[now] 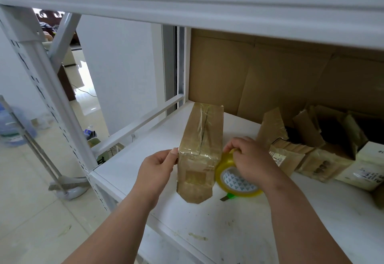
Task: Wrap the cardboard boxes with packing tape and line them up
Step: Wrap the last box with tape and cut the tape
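Box [199,151] stands centre frame on the white shelf [228,228], long axis running away toward the cardboard backing — it sits between the two hands. Left hand [158,166] pinches its near left edge; right hand [249,160] grips the tape roll [234,178], which touches the box's right side — likely the next strip starts there.

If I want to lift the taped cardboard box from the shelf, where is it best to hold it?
Probably grip the taped box across its narrow width, from above near the top edge. It stands upright and slim, so one hand likely spans it; the left hand already touches one side, the tape roll crowds the other.
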`<move>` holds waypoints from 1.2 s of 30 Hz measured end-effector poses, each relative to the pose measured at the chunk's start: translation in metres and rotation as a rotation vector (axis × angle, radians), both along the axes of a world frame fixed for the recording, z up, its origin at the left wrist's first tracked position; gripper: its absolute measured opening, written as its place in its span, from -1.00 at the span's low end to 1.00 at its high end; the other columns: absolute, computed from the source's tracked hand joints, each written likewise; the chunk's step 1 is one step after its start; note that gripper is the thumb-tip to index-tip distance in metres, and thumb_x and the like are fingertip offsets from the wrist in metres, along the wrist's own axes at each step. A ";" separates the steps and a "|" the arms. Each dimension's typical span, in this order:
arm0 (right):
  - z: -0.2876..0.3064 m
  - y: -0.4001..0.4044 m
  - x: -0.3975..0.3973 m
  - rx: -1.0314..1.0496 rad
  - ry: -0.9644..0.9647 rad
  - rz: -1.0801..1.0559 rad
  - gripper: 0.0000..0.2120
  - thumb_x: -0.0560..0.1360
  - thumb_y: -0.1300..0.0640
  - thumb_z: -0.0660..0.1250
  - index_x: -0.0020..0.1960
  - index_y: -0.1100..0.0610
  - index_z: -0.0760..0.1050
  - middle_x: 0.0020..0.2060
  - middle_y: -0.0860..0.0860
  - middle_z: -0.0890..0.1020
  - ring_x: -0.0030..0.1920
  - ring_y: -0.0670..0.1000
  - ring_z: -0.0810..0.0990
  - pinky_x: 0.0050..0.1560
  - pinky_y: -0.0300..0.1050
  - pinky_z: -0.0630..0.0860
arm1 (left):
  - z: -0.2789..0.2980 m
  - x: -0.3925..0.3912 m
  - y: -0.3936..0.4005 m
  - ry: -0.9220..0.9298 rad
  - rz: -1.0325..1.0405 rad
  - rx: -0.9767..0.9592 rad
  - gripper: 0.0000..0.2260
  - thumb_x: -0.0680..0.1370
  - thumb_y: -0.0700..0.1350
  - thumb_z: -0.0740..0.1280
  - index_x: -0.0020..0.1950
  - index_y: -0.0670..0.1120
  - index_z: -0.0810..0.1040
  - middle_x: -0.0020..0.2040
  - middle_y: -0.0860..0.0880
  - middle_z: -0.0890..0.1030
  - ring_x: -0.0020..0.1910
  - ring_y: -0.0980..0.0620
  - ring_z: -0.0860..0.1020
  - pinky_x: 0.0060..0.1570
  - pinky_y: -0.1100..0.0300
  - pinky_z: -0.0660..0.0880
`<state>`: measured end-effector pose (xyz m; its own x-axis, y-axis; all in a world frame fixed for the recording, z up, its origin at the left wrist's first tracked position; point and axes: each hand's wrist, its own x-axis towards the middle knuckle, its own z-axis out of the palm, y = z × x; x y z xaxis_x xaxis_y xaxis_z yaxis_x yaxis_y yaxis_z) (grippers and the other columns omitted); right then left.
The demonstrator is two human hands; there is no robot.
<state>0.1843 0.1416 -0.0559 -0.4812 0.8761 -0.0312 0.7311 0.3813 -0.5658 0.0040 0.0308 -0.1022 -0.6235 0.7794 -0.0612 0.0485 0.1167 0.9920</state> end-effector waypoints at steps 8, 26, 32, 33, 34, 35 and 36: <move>-0.001 -0.011 -0.008 0.108 -0.191 0.016 -0.64 0.41 -0.42 0.27 -0.04 -0.17 0.39 0.00 -0.15 0.45 0.08 -0.02 0.45 0.09 -0.02 0.46 | -0.010 -0.012 0.002 0.292 -0.004 -0.017 -0.91 0.55 0.09 0.39 0.02 0.16 0.63 -0.08 0.16 0.70 -0.04 0.22 0.63 0.06 0.12 0.57; -0.001 -0.018 -0.018 0.177 -0.340 -0.021 -0.32 0.23 -0.65 -0.11 -0.03 -0.13 0.30 0.02 -0.10 0.53 0.13 0.09 0.46 0.29 0.21 0.35 | 0.001 0.006 0.010 0.715 0.061 -0.241 -0.57 0.41 0.37 0.36 -0.06 0.05 0.40 -0.13 0.14 0.59 -0.14 0.05 0.60 -0.16 0.07 0.56; -0.010 -0.017 -0.023 0.253 -0.309 -0.081 -0.52 0.41 -0.53 0.07 -0.07 -0.13 0.31 -0.09 -0.12 0.54 0.03 0.05 0.51 0.22 0.15 0.41 | 0.000 0.001 0.012 0.588 0.089 -0.223 -0.67 0.45 0.24 0.43 -0.15 0.01 0.44 -0.22 0.10 0.59 -0.18 0.04 0.57 -0.22 0.11 0.49; -0.009 -0.016 -0.021 0.248 -0.300 -0.070 -0.54 0.41 -0.51 0.10 -0.08 -0.13 0.33 -0.11 -0.13 0.53 0.02 0.04 0.51 0.20 0.12 0.41 | -0.001 0.000 0.011 0.575 0.085 -0.217 -0.68 0.46 0.21 0.43 -0.16 0.01 0.44 -0.22 0.09 0.59 -0.18 0.03 0.57 -0.20 0.10 0.50; -0.008 -0.016 -0.019 0.237 -0.298 -0.053 -0.57 0.43 -0.49 0.13 -0.07 -0.13 0.34 -0.12 -0.13 0.51 0.02 0.04 0.50 0.20 0.11 0.41 | -0.002 -0.001 0.011 0.569 0.079 -0.206 -0.70 0.48 0.19 0.43 -0.16 0.00 0.45 -0.22 0.09 0.60 -0.18 0.03 0.57 -0.19 0.10 0.50; -0.006 -0.016 -0.016 0.215 -0.300 -0.028 -0.61 0.45 -0.45 0.16 -0.05 -0.14 0.34 -0.10 -0.14 0.50 0.04 0.03 0.48 0.21 0.10 0.40 | -0.003 -0.001 0.010 0.569 0.072 -0.195 -0.72 0.49 0.17 0.42 -0.15 0.00 0.45 -0.22 0.09 0.60 -0.17 0.03 0.57 -0.19 0.11 0.49; -0.003 -0.016 -0.013 0.185 -0.305 -0.001 -0.66 0.48 -0.40 0.18 -0.01 -0.14 0.35 -0.06 -0.13 0.48 0.08 0.03 0.45 0.24 0.10 0.38 | -0.004 -0.001 0.009 0.575 0.067 -0.187 -0.73 0.50 0.16 0.41 -0.14 0.00 0.45 -0.23 0.10 0.60 -0.17 0.03 0.57 -0.20 0.12 0.48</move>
<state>0.1712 0.1260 -0.0590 -0.4735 0.8807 -0.0137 0.8560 0.4564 -0.2430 0.0027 0.0396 -0.1058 -0.6445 0.7459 0.1679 0.5571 0.3079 0.7712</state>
